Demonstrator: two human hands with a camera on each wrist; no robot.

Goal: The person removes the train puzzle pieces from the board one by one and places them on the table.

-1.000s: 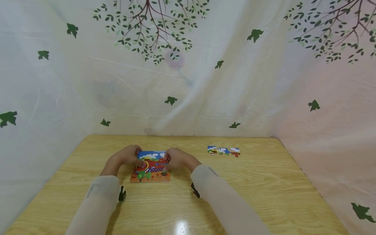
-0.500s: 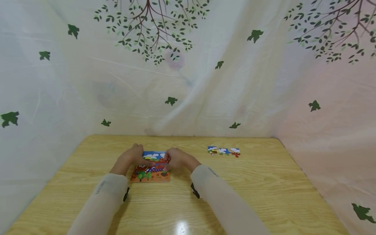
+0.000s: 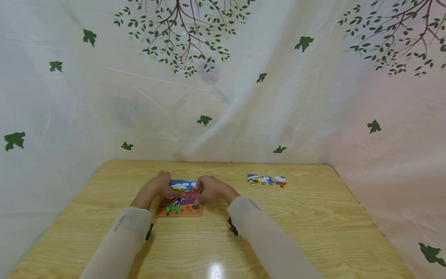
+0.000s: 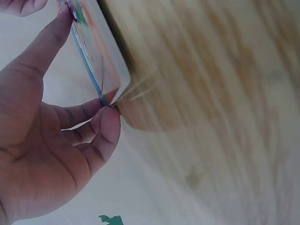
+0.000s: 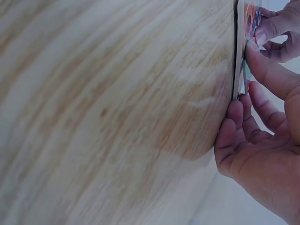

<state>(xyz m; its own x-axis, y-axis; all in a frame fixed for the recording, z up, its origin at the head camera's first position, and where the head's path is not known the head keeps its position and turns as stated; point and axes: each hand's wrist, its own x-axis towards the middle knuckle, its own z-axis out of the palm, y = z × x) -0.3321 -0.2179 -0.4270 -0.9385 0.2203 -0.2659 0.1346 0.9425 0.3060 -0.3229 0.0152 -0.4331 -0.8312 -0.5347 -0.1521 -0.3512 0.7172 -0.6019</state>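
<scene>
A jigsaw puzzle (image 3: 186, 209) with a picture of a red vehicle, trees, blue sky and clouds lies flat on the table, left of centre. My left hand (image 3: 156, 186) holds its left side, with the thumb stretched across the face and the other fingers bent at the edge, as the left wrist view shows on the puzzle (image 4: 101, 47). At the right side my right hand (image 3: 213, 188) grips the edge, thumb on top. In the right wrist view this hand (image 5: 269, 136) has its fingertips against the rim. The hands cover part of the picture.
Three loose jigsaw pieces (image 3: 266, 180) lie in a row farther back on the right of the wooden table (image 3: 296, 217). A pale cloth (image 3: 230, 128) with printed leaves hangs behind the table and along its sides.
My left hand has shifted right, its thumb reaching farther over the puzzle. My right hand and the loose pieces have stayed in place, apart from a slight camera shift.
</scene>
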